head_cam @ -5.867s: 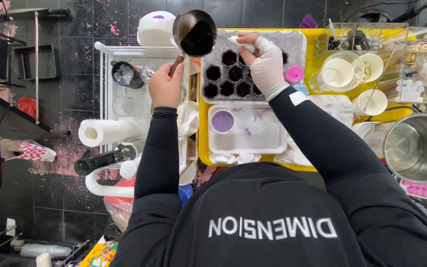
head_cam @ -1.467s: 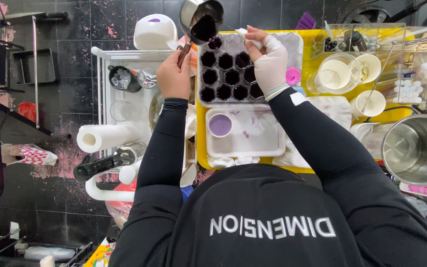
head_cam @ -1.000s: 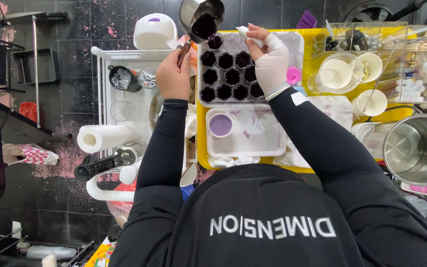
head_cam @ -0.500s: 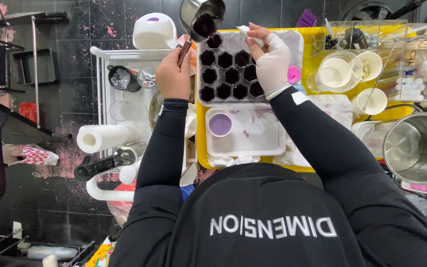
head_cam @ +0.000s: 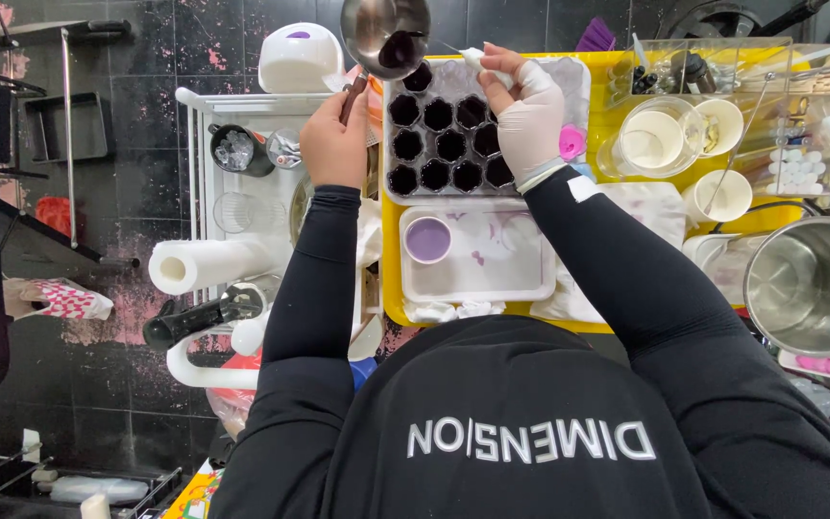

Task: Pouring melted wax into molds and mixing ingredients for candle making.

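Tilting over the far-left corner of the mould tray [head_cam: 488, 130], the small steel pot [head_cam: 385, 37] sits at about 12 o'clock from your left hand [head_cam: 335, 139], its lip just above the corner cavity. Your left fingers are wrapped tight around the pot's dark handle [head_cam: 353, 93], low on its length. Expect the pot to feel light but front-heavy as the dark purple liquid [head_cam: 398, 48] pools toward the lip; keep your hold well down the handle, away from the metal bowl, which is probably warm. The liquid looks thin and will run quickly, so small wrist turns should do.

Your gloved right hand [head_cam: 528, 117] is at 3 o'clock from the pot, thumb and forefinger pinching a small white stick [head_cam: 477, 60] above the tray's far edge, the other fingers curled. That stick is slight and likely slippery under the glove.

The tray is probably soft and flexible, and its filled cavities would slop if nudged. It rests on the yellow table [head_cam: 392, 252], with a white dish [head_cam: 478, 252] at 6 o'clock from it.
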